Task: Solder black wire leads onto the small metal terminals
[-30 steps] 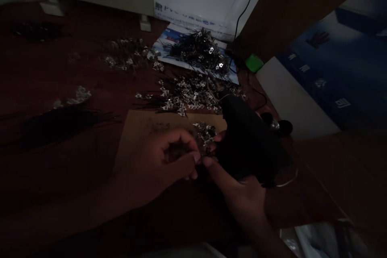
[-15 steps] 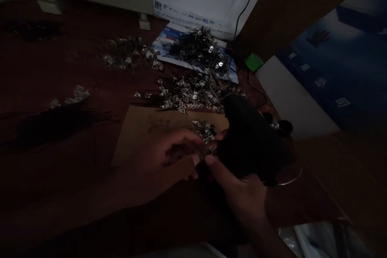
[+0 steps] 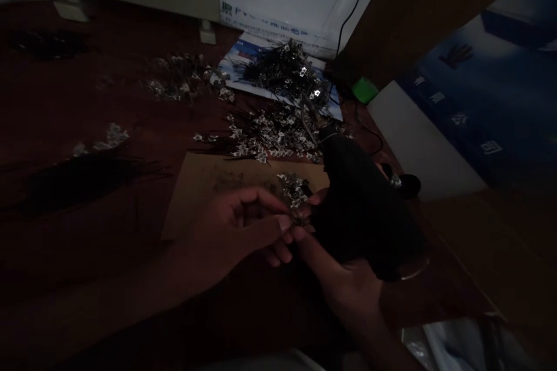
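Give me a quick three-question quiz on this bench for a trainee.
1. Which of the hands grips the black glue gun?
2. True or false: the black glue gun stands on the cardboard sheet, touching neither hand.
3. What colour is the small block behind the gun?

Key: 1. The right hand. 2. False. 3. Green.

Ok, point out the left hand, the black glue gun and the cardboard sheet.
Left hand [image 3: 230, 232]: head view, on its back.
Black glue gun [image 3: 361, 208]: head view, on its body.
Cardboard sheet [image 3: 195, 185]: head view, on a bare patch.
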`<state>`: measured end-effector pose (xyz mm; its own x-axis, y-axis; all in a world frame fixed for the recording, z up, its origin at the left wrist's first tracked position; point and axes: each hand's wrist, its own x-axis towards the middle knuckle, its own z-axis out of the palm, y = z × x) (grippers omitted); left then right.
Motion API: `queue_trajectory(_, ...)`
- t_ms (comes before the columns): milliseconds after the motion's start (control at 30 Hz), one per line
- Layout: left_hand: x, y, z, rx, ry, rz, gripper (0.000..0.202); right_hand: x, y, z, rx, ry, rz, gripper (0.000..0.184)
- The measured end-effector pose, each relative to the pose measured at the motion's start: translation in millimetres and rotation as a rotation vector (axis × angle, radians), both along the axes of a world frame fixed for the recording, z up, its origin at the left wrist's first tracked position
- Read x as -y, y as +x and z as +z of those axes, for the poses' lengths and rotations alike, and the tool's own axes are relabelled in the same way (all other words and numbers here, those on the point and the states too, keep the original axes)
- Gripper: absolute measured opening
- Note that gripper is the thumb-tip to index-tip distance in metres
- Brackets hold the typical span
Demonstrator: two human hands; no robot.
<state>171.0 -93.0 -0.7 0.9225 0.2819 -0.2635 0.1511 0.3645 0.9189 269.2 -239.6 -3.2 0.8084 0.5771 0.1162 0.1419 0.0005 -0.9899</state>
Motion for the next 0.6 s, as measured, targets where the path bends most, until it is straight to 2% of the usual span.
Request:
queue_trajectory(67,1.1,3.1,-3.2,-0.016,-0.096,-0.016,0.038,2.5,0.0,-1.5,0.067,-0.03,0.004,0.026)
queue_trajectory(167,4.5,3.9,-4.8,-0.048,-0.19,-0.046,0.044,7.4,-0.2,-5.2,0.117,-0.058,0.003,0.012)
queue_trajectory(267,4.1,0.8,-1.1,-0.075,-0.168,-0.111,0.044,10.1,-0.5,-8.3,0.106,-0.08,-0.034,0.014)
queue_trajectory(333,-1.7,-1.4,1.8,-0.079,-0.036,-0.095,0.038,8.9,-0.5,-7.9,0.059,-0.079,-0.063,0.021)
queue_trajectory(433,-18.1,-1.2,3.2,-0.03,0.34,0.023,0.022,3.6,0.0,-4.2,-0.021,-0.015,-0.089,0.028)
queue_trajectory(500,-29.1,1.3,2.7,0.032,0.566,0.057,0.014,0.0,0.4,-2.6,-0.059,0.035,-0.087,0.03)
queue_trajectory(600,-35.6,4.4,4.1,0.088,0.695,0.042,0.014,-1.9,0.4,-4.2,-0.083,0.073,-0.062,0.028)
